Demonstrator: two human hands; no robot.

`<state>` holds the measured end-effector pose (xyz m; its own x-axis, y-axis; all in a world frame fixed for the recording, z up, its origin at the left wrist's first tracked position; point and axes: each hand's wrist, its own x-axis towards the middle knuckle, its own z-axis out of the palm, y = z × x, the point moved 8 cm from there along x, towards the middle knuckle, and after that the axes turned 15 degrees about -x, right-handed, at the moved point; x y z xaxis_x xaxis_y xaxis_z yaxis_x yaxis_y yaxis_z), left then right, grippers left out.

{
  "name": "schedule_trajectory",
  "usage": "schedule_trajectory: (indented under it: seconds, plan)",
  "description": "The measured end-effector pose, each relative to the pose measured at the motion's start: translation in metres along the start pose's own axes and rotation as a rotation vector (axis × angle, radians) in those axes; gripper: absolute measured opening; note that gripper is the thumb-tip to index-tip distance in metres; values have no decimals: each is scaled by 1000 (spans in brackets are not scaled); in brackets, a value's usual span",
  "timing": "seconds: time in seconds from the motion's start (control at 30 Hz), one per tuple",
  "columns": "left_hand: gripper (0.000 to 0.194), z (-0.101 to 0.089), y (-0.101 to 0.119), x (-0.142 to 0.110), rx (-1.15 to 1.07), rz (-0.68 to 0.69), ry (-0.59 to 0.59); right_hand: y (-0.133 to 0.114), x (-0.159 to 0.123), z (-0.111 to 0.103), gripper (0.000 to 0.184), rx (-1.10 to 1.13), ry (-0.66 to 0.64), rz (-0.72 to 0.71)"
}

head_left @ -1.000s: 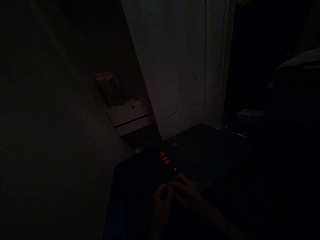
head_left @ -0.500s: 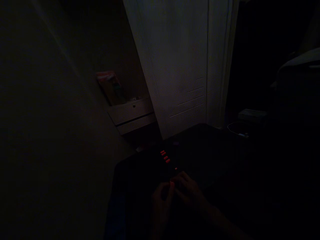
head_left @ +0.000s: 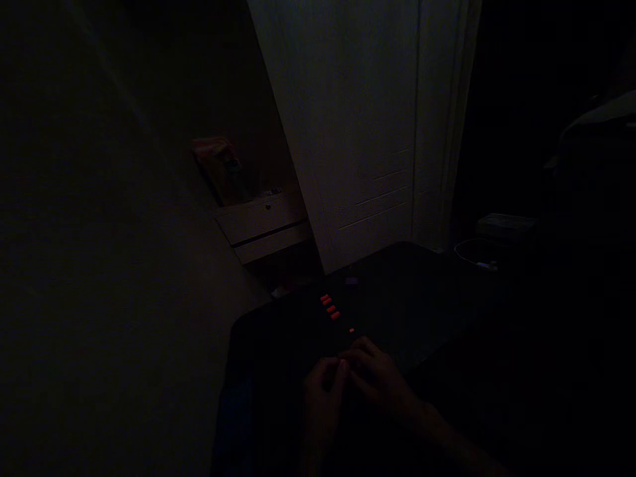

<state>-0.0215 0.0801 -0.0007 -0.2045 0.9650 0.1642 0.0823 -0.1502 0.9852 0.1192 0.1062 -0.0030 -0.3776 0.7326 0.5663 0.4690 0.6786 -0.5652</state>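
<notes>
In the dim light my left hand [head_left: 322,387] and my right hand [head_left: 375,371] meet fingertip to fingertip low in the head view. Both hands are closed in a pinch. Whatever sits between the fingers is too dark and small to name. Just beyond my right fingers lies a tiny reddish piece [head_left: 352,330] on the dark tabletop [head_left: 397,305]. Farther off, several small red blocks [head_left: 331,309] lie in a slanting row, apart from both hands.
A small purplish item [head_left: 351,281] lies near the table's far edge. Behind stand a pale panel door [head_left: 358,119] and a drawer unit [head_left: 263,225] with a bag-like package [head_left: 218,169] on top. At the right are a flat box [head_left: 507,225] and a white cable [head_left: 464,255].
The view has shifted slightly and turned darker. My hands stay pinched together in nearly the same place. The reddish glow at my fingertips has faded; the red blocks lie as before.
</notes>
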Motion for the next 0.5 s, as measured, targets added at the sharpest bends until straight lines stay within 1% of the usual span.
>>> schedule_trajectory:
  seconds: [0.13, 0.23, 0.37, 0.5]
  plan:
    - [32, 1, -2, 0, 51, 22, -18, 0, -1, 1, 27, -38, -9, -6]
    - [29, 0, -4, 0, 47, 27, -7, 1, -1, 1, 24, -19, 14, -11]
    - [30, -1, -6, 0, -14, 35, -9, 5, 0, 0, 19, 47, 67, 24]
    - [28, -5, -9, 1, -46, 23, 32, 5, 1, -1, 14, 76, 98, 15]
